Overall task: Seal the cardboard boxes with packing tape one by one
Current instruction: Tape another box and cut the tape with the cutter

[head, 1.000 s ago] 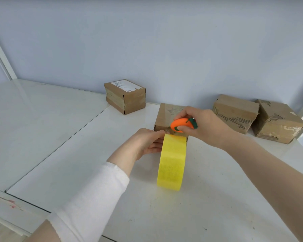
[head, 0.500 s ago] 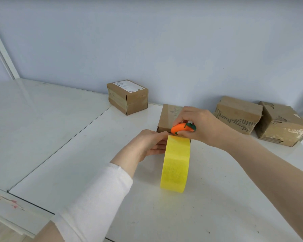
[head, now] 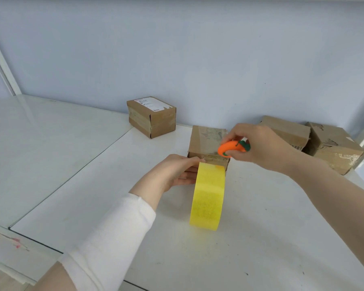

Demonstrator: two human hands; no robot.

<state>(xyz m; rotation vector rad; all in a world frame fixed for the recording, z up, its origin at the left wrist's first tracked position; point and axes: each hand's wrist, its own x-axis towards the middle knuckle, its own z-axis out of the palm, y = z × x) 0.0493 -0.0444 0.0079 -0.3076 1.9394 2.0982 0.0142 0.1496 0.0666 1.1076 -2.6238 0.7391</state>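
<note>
The left hand [head: 172,171] grips the upright yellow packing tape roll [head: 208,196], which stands on the white table [head: 271,238] against the near side of the small cardboard box [head: 204,139]. The right hand [head: 261,148] pinches an orange cutter [head: 231,149] over that box's near right edge. A labelled box [head: 153,120] sits far left.

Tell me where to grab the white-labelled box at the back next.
Come down from above and the front on the labelled box, clamping two opposite side faces. It sits flat, label up, standing alone, with the wall close behind.
</note>
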